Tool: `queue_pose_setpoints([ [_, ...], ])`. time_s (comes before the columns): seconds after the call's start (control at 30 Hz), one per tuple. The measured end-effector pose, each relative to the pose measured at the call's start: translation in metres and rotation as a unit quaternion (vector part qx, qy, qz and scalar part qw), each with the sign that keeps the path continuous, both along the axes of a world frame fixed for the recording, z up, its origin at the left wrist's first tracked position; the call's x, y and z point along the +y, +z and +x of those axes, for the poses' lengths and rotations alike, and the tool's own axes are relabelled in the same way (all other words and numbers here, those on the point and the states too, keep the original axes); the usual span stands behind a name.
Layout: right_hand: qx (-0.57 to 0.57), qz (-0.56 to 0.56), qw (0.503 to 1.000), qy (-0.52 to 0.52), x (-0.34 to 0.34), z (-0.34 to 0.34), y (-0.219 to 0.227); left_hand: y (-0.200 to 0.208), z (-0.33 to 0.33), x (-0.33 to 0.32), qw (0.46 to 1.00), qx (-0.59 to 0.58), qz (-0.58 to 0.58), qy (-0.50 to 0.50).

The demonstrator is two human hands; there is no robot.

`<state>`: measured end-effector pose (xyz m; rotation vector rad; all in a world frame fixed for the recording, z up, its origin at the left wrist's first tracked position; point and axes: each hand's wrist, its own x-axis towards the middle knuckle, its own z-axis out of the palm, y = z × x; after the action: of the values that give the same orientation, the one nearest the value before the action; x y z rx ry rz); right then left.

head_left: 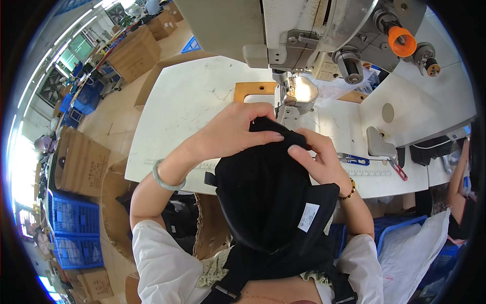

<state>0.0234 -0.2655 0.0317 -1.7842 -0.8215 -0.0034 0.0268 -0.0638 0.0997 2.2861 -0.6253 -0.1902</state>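
Note:
A black, pouch-like fabric piece [263, 192] hangs from the table edge down toward my chest, with a white label [308, 217] on its right part and a small tab on its left side. My left hand [230, 129] pinches the top edge between thumb and fingers. My right hand [321, 158] grips the same edge a little to the right, thumb on top. That edge lies just in front of the needle area of a sewing machine [291, 109], whose lamp is lit. Whether the fabric is under the presser foot is hidden by my hands.
The white sewing table [177, 101] holds blue-handled snips [354, 159] and a red-handled tool [399, 171] at right. An open carton [116, 202] with black pieces stands below left, near blue crates [76, 218]. Another person's arm [458, 175] shows at far right, beside a white sack [412, 253].

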Motion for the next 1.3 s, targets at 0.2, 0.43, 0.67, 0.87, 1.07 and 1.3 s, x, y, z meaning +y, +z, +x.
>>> queue_pose_setpoints([
  [0.2, -0.012, 0.01, 0.999, -0.048, 0.013, 0.007, 0.001, -0.013, 0.004, 0.002, 0.999, -0.015, -0.03, 0.009],
  [0.43, -0.018, 0.004, 1.0, -0.026, 0.008, 0.009, -0.01, -0.023, 0.009, 0.001, 0.999, 0.016, -0.026, 0.01],
  [0.67, 0.062, -0.042, 0.994, -0.082, -0.047, -0.004, -0.026, -0.039, 0.018, 0.009, 0.995, 0.059, -0.086, 0.01],
  [0.87, -0.244, -0.446, 0.787, -0.351, -0.103, -0.019, -0.09, -0.041, 0.023, 0.01, 0.988, 0.092, -0.118, -0.045],
  [1.07, -0.245, -0.416, 0.822, -0.304, -0.129, -0.008, -0.103, -0.04, 0.027, 0.008, 0.982, 0.113, -0.138, -0.063],
  [1.3, -0.174, -0.195, 0.944, -0.202, -0.079, -0.011, -0.001, -0.043, 0.027, -0.005, 0.987, 0.113, -0.116, -0.021],
])
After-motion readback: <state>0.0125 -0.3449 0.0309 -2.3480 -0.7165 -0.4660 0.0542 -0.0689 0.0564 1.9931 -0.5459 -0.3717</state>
